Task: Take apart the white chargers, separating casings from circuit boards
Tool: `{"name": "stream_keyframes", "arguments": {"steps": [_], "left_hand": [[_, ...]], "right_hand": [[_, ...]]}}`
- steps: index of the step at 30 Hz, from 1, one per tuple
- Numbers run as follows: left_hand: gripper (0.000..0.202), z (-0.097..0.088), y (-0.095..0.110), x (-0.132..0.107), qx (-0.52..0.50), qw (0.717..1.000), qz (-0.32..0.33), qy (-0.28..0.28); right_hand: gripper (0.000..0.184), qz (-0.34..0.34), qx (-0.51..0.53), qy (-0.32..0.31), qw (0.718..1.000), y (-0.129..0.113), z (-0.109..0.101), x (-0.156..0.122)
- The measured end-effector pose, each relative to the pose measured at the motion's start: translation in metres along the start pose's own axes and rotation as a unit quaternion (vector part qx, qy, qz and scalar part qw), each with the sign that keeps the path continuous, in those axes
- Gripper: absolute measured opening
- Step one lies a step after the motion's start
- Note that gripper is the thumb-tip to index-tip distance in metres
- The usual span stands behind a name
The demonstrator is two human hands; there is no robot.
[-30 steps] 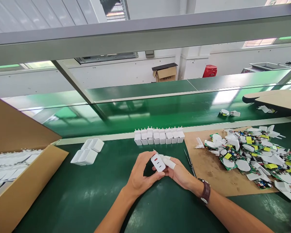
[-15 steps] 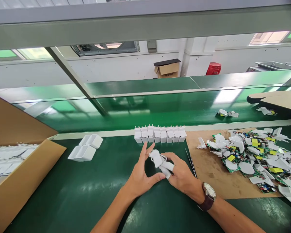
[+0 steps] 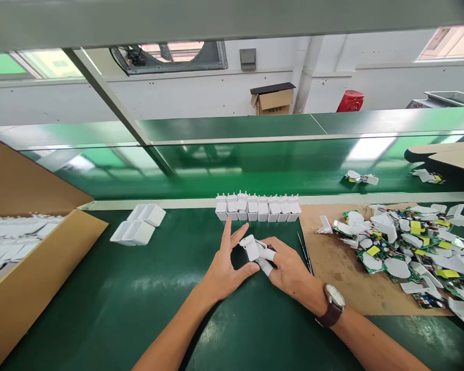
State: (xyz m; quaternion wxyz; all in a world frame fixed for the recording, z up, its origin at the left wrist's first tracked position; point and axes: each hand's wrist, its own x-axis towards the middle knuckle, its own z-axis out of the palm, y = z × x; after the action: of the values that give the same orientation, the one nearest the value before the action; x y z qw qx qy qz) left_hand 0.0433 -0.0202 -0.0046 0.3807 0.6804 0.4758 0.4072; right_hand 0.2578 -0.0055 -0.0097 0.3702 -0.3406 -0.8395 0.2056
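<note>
between my two hands is a small white casing [image 3: 250, 248], raised toward my fingertips. my right hand [image 3: 284, 265] has a narrow hold on it, with white coverings [image 3: 265, 266] on the fingers nearest it. my left hand [image 3: 226, 265] is spread wide, forefinger and middle finger stretched away from me, thumb reaching across toward the casing's near end; whether that thumb touches it, i cannot tell. the casing's underside is hidden from me, and where it ends and the coverings begin is hard to make out, white on white. just beyond my fingers stands a row of white cases [image 3: 257, 208], their insides too small to read. beside my right hand lie dark tweezers [image 3: 305, 251], the near end lost against my hand. farther right, the heap of circuit boards [image 3: 406, 247] is cut off by the edge of view, as is the carton [image 3: 58, 252] well left of my left hand.
</note>
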Motion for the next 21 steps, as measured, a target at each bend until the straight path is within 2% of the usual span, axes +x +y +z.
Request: {"name": "stream_keyframes", "arguments": {"steps": [3, 5, 7, 9, 11, 13, 16, 21], "left_hand": [[0.125, 0.000, -0.002, 0.001, 0.024, 1.000, 0.006, -0.009], [0.135, 0.001, -0.004, 0.002, 0.050, 0.999, 0.021, -0.009], [0.135, 0.003, -0.005, 0.002, 0.081, 0.995, 0.052, 0.004], [0.122, 0.005, -0.005, 0.001, 0.103, 0.989, 0.098, 0.029], [0.107, 0.008, -0.004, -0.001, 0.109, 0.983, 0.138, 0.049], [0.100, 0.010, -0.003, -0.003, 0.106, 0.978, 0.171, 0.063], [0.090, 0.011, -0.001, -0.004, 0.120, 0.968, 0.198, 0.095], [0.082, 0.009, 0.002, -0.002, 0.147, 0.953, 0.234, 0.127]], "right_hand": [[0.033, 0.048, 0.056, 0.015, 0.997, -0.001, 0.005, 0.001], [0.027, 0.120, 0.162, 0.056, 0.978, -0.004, 0.009, 0.002], [0.028, 0.214, 0.310, 0.079, 0.923, -0.007, 0.012, 0.004], [0.035, 0.291, 0.437, 0.067, 0.849, -0.009, 0.014, 0.006], [0.039, 0.331, 0.518, 0.048, 0.787, -0.011, 0.014, 0.008], [0.042, 0.347, 0.568, 0.041, 0.745, -0.013, 0.015, 0.008], [0.048, 0.355, 0.596, 0.023, 0.719, -0.017, 0.016, 0.008], [0.051, 0.361, 0.593, 0.003, 0.719, -0.022, 0.015, 0.009]]}}
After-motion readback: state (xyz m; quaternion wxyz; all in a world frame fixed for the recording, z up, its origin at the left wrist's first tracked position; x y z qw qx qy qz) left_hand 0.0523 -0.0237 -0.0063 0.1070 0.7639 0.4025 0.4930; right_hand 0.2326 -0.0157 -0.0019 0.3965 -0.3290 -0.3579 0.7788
